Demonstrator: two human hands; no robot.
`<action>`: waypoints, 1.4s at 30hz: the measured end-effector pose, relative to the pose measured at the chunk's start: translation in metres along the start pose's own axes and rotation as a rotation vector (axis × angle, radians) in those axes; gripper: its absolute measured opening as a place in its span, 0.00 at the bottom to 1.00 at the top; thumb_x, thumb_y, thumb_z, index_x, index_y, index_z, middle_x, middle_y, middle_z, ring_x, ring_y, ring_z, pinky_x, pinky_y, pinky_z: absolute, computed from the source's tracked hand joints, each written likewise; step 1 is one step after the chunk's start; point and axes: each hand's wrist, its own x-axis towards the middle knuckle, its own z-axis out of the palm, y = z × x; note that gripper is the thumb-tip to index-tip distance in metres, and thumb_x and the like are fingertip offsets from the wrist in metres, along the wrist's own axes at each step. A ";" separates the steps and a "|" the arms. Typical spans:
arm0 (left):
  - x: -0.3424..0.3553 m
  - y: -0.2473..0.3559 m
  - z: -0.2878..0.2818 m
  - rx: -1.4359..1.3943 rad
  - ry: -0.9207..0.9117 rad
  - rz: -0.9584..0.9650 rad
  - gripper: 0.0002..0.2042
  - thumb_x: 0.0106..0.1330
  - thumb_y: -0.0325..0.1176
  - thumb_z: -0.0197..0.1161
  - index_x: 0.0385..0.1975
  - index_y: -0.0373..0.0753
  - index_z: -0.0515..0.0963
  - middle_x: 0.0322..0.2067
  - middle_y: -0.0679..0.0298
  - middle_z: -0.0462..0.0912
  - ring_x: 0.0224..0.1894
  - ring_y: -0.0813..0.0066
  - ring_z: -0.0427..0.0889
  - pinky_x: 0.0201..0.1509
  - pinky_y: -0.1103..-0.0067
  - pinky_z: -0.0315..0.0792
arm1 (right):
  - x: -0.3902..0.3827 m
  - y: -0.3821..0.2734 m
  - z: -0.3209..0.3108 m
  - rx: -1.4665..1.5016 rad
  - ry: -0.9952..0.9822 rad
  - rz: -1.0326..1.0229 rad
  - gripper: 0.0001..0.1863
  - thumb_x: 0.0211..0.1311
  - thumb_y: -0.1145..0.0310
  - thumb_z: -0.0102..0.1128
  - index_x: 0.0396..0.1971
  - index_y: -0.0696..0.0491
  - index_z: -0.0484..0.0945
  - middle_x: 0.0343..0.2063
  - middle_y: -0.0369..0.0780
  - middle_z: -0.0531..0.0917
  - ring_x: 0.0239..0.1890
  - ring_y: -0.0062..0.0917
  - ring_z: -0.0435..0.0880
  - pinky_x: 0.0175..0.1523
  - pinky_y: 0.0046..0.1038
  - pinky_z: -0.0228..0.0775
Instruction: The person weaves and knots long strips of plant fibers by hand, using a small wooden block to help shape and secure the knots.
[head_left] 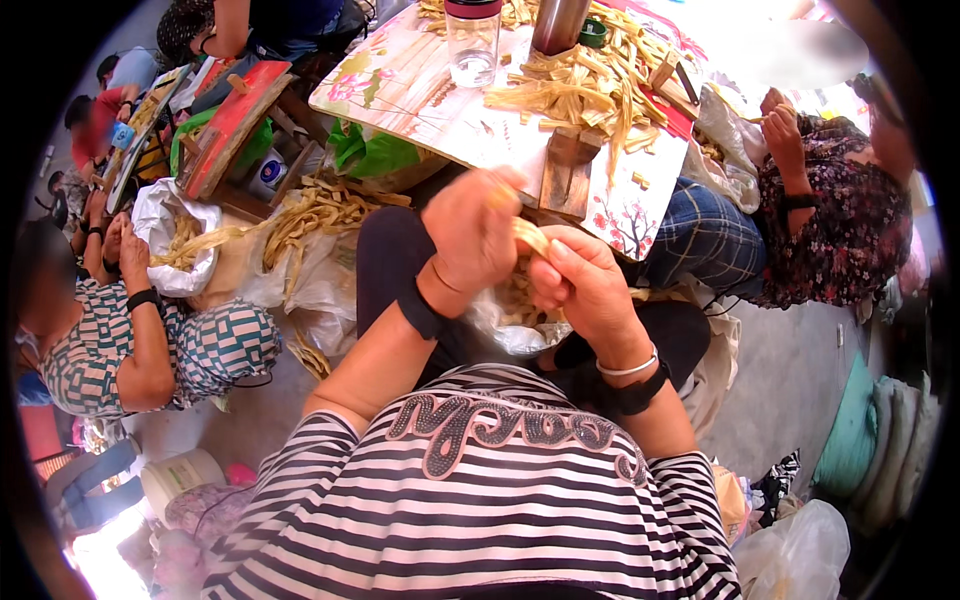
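In front of my body, above my lap, both hands work close together on a pale yellow, flat, dried-looking strip (531,236). My left hand (468,240) is closed and a little blurred, at the strip's upper end. The thumb and fingers of my right hand (585,282) pinch its other end. Just beyond the hands, a wooden block (568,180) stands at the table's near edge. Below them lies an open clear plastic bag (492,325) with more yellow pieces in it.
The flowered table (400,95) carries a heap of yellow strips (570,90), a clear cup (472,45) and a metal tumbler (558,25). People sit at left and right. A white sack (165,210) and loose strips (315,220) lie left; full sacks (850,430) stand right.
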 end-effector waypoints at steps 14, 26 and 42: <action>-0.025 0.026 -0.002 -0.354 -0.652 -1.065 0.15 0.54 0.21 0.52 0.41 0.32 0.79 0.46 0.60 0.79 0.45 0.67 0.78 0.47 0.79 0.73 | -0.004 0.030 -0.001 -0.984 0.598 -0.576 0.06 0.58 0.73 0.56 0.24 0.59 0.72 0.15 0.46 0.73 0.15 0.27 0.73 0.23 0.27 0.64; -0.028 0.025 0.006 -0.186 -0.614 -0.285 0.02 0.44 0.21 0.56 0.18 0.34 0.74 0.32 0.54 0.81 0.33 0.59 0.81 0.38 0.76 0.74 | -0.025 0.022 -0.037 0.194 0.199 0.180 0.06 0.56 0.67 0.51 0.25 0.53 0.73 0.16 0.26 0.67 0.11 0.08 0.57 0.15 0.14 0.47; -0.029 0.029 0.009 -0.025 -0.655 -0.588 0.04 0.47 0.22 0.60 0.23 0.33 0.74 0.18 0.61 0.73 0.20 0.76 0.73 0.25 0.81 0.67 | -0.037 0.025 -0.063 0.335 0.010 0.168 0.09 0.56 0.72 0.59 0.35 0.60 0.78 0.17 0.32 0.75 0.13 0.09 0.60 0.18 0.13 0.51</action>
